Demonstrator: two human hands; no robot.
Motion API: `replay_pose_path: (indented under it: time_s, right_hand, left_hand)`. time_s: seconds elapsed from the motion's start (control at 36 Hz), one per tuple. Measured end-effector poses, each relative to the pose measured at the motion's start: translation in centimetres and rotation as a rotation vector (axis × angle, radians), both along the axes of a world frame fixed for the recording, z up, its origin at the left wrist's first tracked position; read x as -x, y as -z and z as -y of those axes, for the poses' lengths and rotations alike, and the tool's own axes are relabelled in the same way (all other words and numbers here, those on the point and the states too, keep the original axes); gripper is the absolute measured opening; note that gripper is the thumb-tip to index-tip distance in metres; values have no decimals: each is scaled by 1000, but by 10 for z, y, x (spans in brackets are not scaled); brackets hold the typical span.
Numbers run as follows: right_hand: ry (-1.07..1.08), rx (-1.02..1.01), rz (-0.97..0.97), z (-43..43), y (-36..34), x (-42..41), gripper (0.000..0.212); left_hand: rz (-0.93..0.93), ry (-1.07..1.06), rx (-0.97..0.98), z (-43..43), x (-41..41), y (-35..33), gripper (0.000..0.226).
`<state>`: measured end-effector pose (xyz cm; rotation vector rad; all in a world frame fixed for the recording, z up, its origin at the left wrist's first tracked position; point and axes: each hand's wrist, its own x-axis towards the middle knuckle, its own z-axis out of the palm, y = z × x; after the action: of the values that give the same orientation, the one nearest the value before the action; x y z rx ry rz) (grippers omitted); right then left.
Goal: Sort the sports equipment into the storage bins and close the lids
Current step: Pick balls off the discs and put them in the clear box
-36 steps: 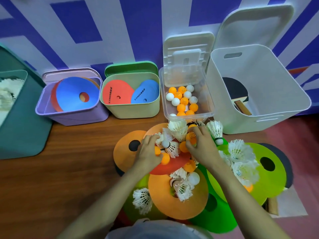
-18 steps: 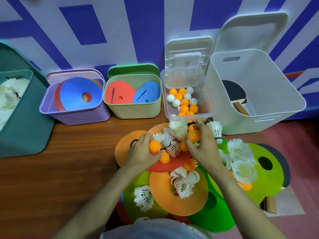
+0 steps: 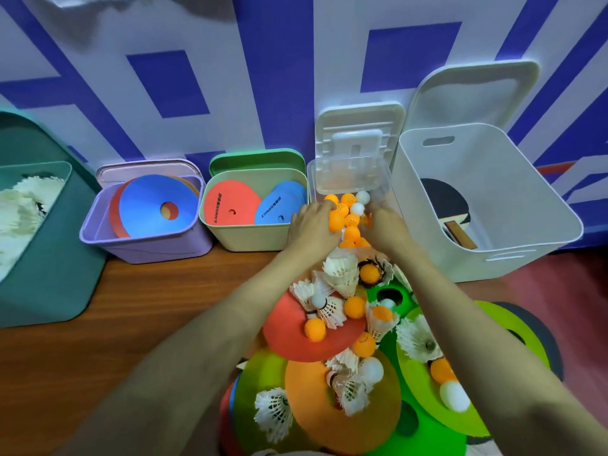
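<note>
My left hand (image 3: 311, 227) and my right hand (image 3: 386, 227) reach over the clear bin (image 3: 311, 179), which holds orange and white ping-pong balls (image 3: 352, 220). The left fingers curl round an orange ball (image 3: 336, 221) at the bin's left side. The right fingers are blurred by motion, with a glimpse of orange under them. The bin's white lid (image 3: 358, 133) stands open against the wall. Below my arms lies a pile of flat discs (image 3: 289, 337), shuttlecocks (image 3: 342, 274) and loose balls (image 3: 354, 306).
A large white bin (image 3: 493, 258) on the right holds a paddle (image 3: 441, 199). The pale green bin (image 3: 250, 238) and purple bin (image 3: 148, 248) hold discs. The teal bin (image 3: 49, 274) at the left holds shuttlecocks (image 3: 19, 209). All lids are open.
Both hands picked orange balls out of the pile and moved up and away from me to the clear bin. The view has tilted up a little.
</note>
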<state>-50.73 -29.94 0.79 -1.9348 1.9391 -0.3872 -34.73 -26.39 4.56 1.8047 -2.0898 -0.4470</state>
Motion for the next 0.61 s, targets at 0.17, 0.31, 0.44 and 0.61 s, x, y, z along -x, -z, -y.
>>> replay_pose_path:
  time_s: [0.17, 0.31, 0.44, 0.61]
  right_hand:
    - [30, -128, -105, 13, 11, 3, 34]
    - [63, 27, 32, -12, -6, 7, 26]
    - [32, 387, 282, -63, -6, 11, 19]
    - [7, 346, 375, -116, 5, 22, 8]
  left_hand:
    - [244, 55, -84, 45, 22, 13, 42]
    - [149, 82, -87, 52, 28, 23, 51]
    - [-146, 48, 129, 11, 18, 26, 30]
    - [-349, 48, 142, -73, -3, 37, 12]
